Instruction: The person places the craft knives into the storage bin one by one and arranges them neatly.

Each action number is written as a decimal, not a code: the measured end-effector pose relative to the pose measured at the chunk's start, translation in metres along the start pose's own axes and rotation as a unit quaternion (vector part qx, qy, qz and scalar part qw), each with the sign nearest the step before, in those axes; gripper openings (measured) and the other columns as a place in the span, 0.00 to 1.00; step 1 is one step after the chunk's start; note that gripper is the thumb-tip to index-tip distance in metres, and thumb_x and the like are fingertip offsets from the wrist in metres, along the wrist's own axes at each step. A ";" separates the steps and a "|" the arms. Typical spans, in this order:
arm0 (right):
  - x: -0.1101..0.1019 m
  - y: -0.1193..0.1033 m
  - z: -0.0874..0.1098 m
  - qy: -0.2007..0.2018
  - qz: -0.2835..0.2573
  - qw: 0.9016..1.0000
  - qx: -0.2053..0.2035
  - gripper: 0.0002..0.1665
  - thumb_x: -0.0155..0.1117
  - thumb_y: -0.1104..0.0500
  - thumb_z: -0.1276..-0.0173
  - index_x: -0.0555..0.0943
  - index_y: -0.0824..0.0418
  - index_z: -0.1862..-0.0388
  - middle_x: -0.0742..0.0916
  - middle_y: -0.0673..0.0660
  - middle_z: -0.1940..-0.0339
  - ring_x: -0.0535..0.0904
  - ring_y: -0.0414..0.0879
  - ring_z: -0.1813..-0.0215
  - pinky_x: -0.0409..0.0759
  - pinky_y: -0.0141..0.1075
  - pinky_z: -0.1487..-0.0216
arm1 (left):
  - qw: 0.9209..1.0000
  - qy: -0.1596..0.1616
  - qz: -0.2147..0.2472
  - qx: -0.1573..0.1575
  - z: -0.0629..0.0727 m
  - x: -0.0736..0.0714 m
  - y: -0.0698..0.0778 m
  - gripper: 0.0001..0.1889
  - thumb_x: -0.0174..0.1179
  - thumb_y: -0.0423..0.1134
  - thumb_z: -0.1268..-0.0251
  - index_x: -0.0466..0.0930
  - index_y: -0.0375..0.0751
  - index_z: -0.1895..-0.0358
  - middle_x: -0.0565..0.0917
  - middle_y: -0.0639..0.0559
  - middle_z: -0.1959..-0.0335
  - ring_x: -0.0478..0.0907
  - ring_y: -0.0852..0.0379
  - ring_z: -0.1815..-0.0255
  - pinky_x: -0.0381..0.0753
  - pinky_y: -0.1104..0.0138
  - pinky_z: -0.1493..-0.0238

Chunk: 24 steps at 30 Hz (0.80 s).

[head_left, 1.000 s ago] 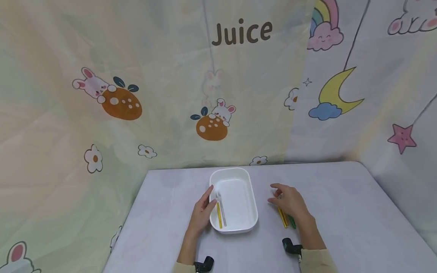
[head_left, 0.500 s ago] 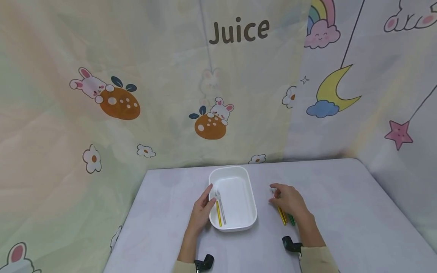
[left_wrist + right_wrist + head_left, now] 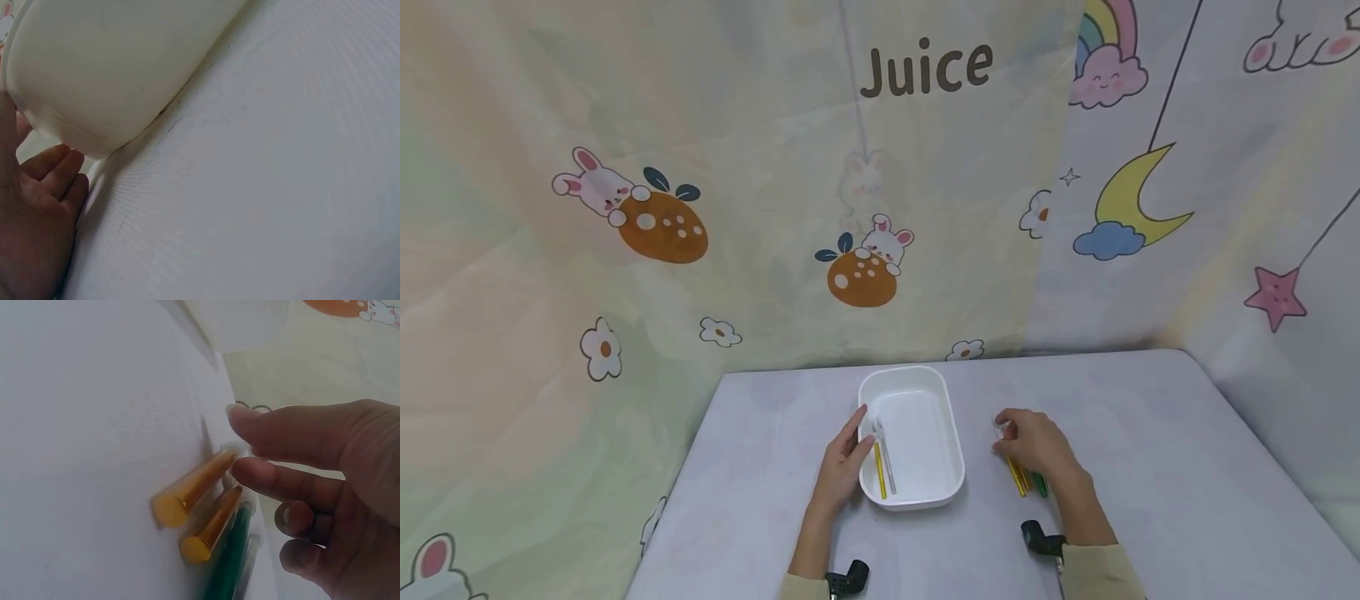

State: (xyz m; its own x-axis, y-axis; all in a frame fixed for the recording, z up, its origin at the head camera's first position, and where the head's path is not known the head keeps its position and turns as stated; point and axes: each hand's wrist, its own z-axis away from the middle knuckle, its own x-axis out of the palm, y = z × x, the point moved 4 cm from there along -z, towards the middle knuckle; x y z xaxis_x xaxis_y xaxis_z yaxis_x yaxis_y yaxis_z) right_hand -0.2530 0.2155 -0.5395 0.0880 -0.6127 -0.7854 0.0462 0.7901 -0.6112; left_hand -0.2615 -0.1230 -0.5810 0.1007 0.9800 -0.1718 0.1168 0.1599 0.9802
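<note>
My left hand holds the left side of a white plastic tray, thumb over the rim and fingers along the outer wall. In the left wrist view, fingertips meet the tray's underside. Inside the tray lie a gold-handled stick and a silver one, both with pale, fork-like tips. My right hand pinches the clear end of a slim stick with a gold round handle between thumb and forefinger. Beside it lie another gold handle, a green one and a silver one.
The table has a white cover and backs onto a printed cloth wall. A gap of table separates the tray from the sticks on the right. A black wrist camera sits at the right sleeve.
My right thumb and forefinger have closed in on the clear end of the gold stick, whose handle has shifted slightly left. My left hand and the tray hold their place.
</note>
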 end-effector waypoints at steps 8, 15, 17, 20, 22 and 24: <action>0.006 -0.005 0.002 -0.013 0.010 1.000 -0.008 0.17 0.81 0.60 0.42 0.87 0.59 0.54 0.83 0.51 0.72 0.76 0.45 0.73 0.75 0.36 0.73 | 1.000 -0.004 0.002 -0.002 0.000 0.000 0.001 0.30 0.58 0.42 0.21 0.65 0.50 0.20 0.62 0.59 0.17 0.53 0.58 0.14 0.54 0.61 0.16; 0.007 -0.010 0.002 -0.008 0.014 1.000 -0.007 0.18 0.80 0.61 0.42 0.87 0.59 0.53 0.83 0.51 0.73 0.76 0.45 0.74 0.75 0.36 0.75 | 1.000 -0.003 0.002 0.001 -0.002 0.000 0.001 0.30 0.59 0.44 0.21 0.66 0.51 0.20 0.62 0.59 0.17 0.53 0.58 0.15 0.54 0.61 0.17; 0.009 -0.010 0.001 -0.002 0.022 1.000 -0.005 0.17 0.79 0.61 0.41 0.87 0.59 0.52 0.83 0.50 0.74 0.76 0.45 0.74 0.75 0.36 0.76 | 1.000 -0.002 0.001 0.001 -0.002 0.000 0.000 0.30 0.59 0.43 0.21 0.66 0.50 0.20 0.62 0.59 0.17 0.53 0.57 0.15 0.54 0.61 0.17; 0.012 -0.012 -0.001 0.010 0.041 0.999 -0.001 0.18 0.79 0.60 0.39 0.86 0.60 0.51 0.84 0.50 0.74 0.76 0.45 0.74 0.75 0.36 0.75 | 1.000 0.000 0.000 0.002 -0.002 0.000 -0.001 0.29 0.59 0.42 0.21 0.66 0.50 0.20 0.62 0.58 0.17 0.53 0.56 0.14 0.54 0.60 0.17; 0.014 -0.013 -0.002 0.015 0.052 0.999 0.002 0.18 0.78 0.59 0.38 0.85 0.60 0.49 0.85 0.51 0.73 0.77 0.44 0.74 0.75 0.35 0.75 | 1.000 0.001 -0.001 0.004 -0.001 0.000 -0.001 0.29 0.59 0.41 0.21 0.66 0.50 0.20 0.63 0.57 0.17 0.53 0.56 0.14 0.54 0.59 0.17; 0.016 -0.014 -0.003 0.019 0.058 0.998 0.004 0.18 0.77 0.58 0.36 0.85 0.60 0.49 0.86 0.51 0.73 0.77 0.44 0.73 0.75 0.35 0.74 | 1.000 0.002 -0.004 0.004 0.000 0.000 -0.001 0.29 0.59 0.41 0.21 0.67 0.50 0.21 0.63 0.57 0.17 0.53 0.55 0.14 0.54 0.59 0.17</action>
State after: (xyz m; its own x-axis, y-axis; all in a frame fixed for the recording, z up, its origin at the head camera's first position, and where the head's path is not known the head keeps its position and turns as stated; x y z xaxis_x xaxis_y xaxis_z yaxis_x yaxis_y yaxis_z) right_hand -0.2549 0.1944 -0.5433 0.0545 -0.5165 -0.8545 0.0457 0.8562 -0.5146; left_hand -0.2621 -0.1235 -0.5817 0.0964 0.9792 -0.1787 0.1251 0.1662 0.9781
